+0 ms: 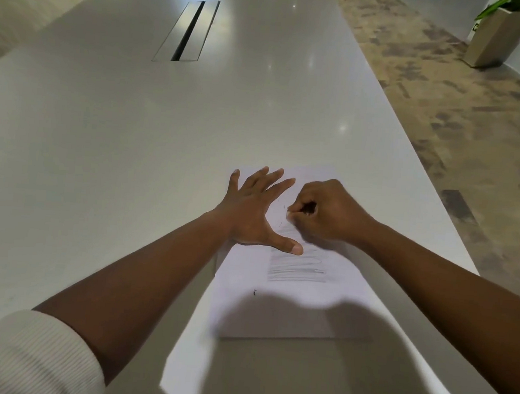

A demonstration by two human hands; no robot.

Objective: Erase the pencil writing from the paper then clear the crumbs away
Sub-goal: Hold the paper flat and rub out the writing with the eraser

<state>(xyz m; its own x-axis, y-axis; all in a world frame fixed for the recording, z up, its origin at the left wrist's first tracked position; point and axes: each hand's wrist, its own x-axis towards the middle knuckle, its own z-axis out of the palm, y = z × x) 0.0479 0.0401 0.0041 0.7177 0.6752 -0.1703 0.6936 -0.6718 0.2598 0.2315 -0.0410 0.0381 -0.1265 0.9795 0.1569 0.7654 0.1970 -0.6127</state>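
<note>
A ribbed, cream-coloured sleeve (18,355) covers the upper part of the left forearm at the lower left, and that bare forearm reaches forward over a smooth, glossy white surface (100,139) that is long and rectangular. Farther back, a slim metal cable hatch (186,31) with a dark slot is set flush into the surface. The left hand (252,210) lies flat with its fingers straight and spread wide, the thumb stretched out toward the person; its grip holds nothing, and the palm and fingers press on the far left part of the paper (290,300). The paper is a thin, matt white rectangular sheet lying flat near the right edge of the surface, its long axis running away from the person and leaning a little to the right. Grey pencil writing (296,267) crosses the sheet in rough horizontal strokes, just beyond the thumb tip, and a small dark crumb (254,292) sits on the paper nearer the person. The right hand (323,213) is curled into a tight grip, fingertips pinched down onto the paper at the top of the writing; what it holds is hidden inside the fingers. To the right lies mottled brown carpet (449,97), with a tapered beige planter (499,35) at the far right.
</note>
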